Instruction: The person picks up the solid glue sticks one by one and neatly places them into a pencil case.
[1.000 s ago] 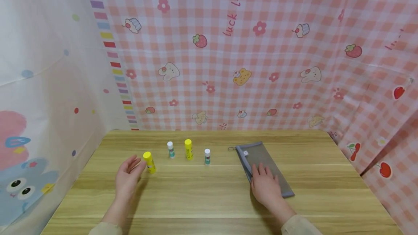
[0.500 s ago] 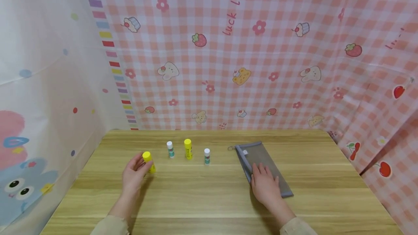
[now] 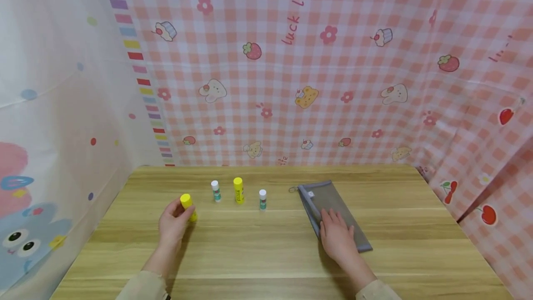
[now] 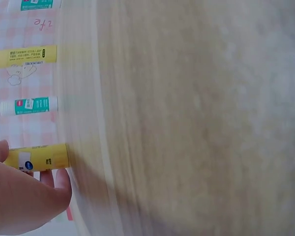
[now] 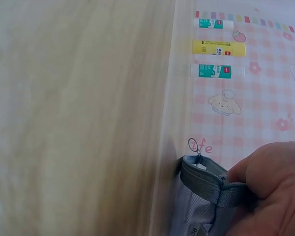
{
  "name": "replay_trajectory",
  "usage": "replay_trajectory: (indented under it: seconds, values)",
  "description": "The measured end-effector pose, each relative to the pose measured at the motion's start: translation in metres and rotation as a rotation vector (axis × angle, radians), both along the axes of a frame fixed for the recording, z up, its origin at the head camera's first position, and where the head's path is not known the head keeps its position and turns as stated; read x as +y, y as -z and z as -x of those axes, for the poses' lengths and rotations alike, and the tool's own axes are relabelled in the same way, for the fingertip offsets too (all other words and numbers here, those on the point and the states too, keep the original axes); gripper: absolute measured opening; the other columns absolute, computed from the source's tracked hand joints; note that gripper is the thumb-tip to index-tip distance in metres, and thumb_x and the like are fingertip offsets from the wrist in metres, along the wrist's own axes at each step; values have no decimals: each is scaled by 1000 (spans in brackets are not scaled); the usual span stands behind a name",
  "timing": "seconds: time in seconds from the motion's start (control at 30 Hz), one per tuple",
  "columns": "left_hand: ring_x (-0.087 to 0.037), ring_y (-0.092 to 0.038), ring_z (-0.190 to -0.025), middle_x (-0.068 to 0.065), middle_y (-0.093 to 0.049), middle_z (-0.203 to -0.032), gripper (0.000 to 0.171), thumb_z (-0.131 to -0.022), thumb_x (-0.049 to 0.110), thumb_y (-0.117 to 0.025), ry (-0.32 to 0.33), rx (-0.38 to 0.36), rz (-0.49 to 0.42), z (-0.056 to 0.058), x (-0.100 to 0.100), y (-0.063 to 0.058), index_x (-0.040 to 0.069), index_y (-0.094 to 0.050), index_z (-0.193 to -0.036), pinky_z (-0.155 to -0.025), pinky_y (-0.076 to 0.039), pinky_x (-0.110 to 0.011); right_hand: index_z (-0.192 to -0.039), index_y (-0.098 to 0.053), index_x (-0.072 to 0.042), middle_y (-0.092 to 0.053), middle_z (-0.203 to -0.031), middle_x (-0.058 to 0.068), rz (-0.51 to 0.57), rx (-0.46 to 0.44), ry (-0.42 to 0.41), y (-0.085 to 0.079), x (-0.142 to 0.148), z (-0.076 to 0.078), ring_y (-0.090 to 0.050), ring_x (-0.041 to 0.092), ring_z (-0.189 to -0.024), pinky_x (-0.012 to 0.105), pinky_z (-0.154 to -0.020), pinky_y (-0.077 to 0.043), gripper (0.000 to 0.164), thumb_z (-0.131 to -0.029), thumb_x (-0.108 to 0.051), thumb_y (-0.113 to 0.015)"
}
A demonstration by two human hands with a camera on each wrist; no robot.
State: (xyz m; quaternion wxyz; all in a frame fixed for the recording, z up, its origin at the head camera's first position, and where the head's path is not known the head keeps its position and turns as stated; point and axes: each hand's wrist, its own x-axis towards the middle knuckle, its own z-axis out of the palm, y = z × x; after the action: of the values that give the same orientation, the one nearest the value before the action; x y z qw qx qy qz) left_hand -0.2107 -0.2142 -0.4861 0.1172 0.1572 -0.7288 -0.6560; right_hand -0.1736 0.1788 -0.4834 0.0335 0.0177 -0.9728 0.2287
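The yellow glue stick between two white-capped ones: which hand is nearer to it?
Left. The left hand holds another yellow glue stick, left of the middle yellow one; the right hand is farther away, right of it, on the gray zip pouch.

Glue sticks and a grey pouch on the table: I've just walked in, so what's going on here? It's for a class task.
A person's left hand holds a yellow glue stick upright; I can't tell whether its base touches the table. Their right hand rests on a grey mesh zip pouch, off to the right. Between the hands, a small white-capped glue stick, a second yellow glue stick and another white-capped glue stick stand upright, touched by neither hand.
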Motion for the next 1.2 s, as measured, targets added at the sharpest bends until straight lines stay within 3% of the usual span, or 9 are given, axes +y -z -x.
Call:
replay_trajectory:
  seconds: [0.17, 0.47, 0.6, 0.83, 1.2]
  values:
    - [-1, -50, -96, -26, -51, -132, 46, -96, 5, -63, 21, -14, 21, 0, -1, -1, -10, -48, -137, -78, -45, -5, -140, -48, 7, -42, -143, 34, 40, 5, 12, 0, 1, 0, -32, 54, -135, 82, -99, -20, 41, -102, -9, -42]
    - [2, -53, -87, -19, -59, -117, 40, -95, 1, -63, 7, 15, 32, 0, 1, 2, -11, -53, -132, -75, -48, -8, -138, -49, 8, -44, -142, 33, 66, 42, 16, -1, 0, -1, -36, 53, -133, 81, -100, -23, 40, -102, -8, -42]
    - [4, -55, -84, -17, -60, -115, 42, -95, 1, -62, 36, 2, 0, -3, 3, 0, -11, -51, -134, -74, -53, -13, -137, -49, 8, -44, -141, 33, 73, 51, 18, 0, 0, -1, -37, 53, -133, 80, -99, -24, 40, -102, -8, -42]
    - [-2, -60, -80, -2, -61, -95, 41, -95, 3, -64, 97, -16, -71, -6, 13, -4, -11, -52, -131, -73, -59, -26, -137, -50, 9, -44, -142, 33, 91, 49, 26, 1, 0, 0, -36, 52, -133, 81, -99, -24, 39, -103, -8, -41]
    - [-14, -65, -76, -3, -65, -93, 38, -94, 2, -66, 195, -64, -152, -14, 41, -10, -12, -54, -128, -70, -61, -37, -137, -51, 8, -44, -142, 32, 109, 40, 31, 2, -3, 0, -36, 52, -134, 81, -100, -22, 39, -103, -9, -41]
